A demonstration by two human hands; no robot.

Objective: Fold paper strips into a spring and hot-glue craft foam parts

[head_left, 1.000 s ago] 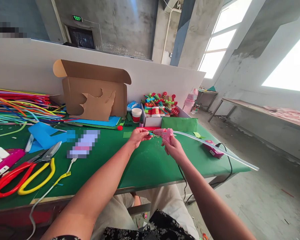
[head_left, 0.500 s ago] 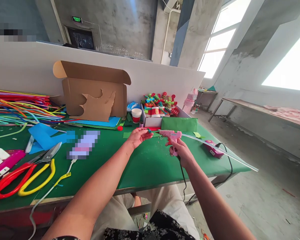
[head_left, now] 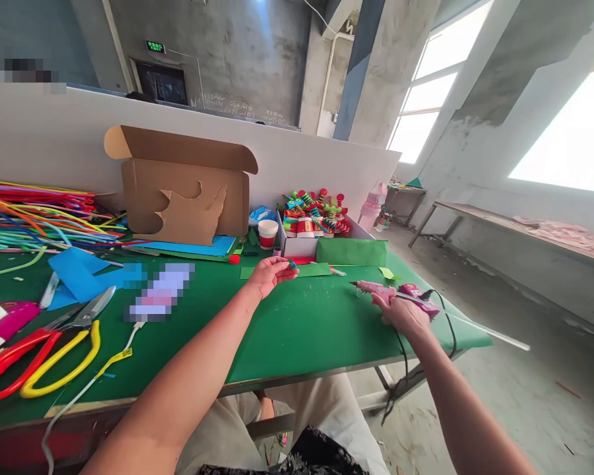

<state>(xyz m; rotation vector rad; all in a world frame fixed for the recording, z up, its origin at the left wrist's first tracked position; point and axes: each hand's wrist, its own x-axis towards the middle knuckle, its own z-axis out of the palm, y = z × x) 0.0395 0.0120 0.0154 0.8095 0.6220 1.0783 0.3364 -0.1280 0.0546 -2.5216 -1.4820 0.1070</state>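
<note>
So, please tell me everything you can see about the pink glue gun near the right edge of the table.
The pink glue gun looks plastic. It lies low on the green table, its thin nozzle pointing left. The right hand covers its rear part. A long clear glue stick trails from its back past the table edge. A black cord hangs below the hand. Another pink tool lies just behind it.

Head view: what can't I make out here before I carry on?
- Small piece in the left hand: too small, and fingers cover most of it.
- Glue gun: its handle is hidden under the right hand.
- Blurred patch on the table: whatever lies there is unreadable.
- Scissors: handles cut off by the left edge.
- Box contents: toys too small to tell apart.
</note>
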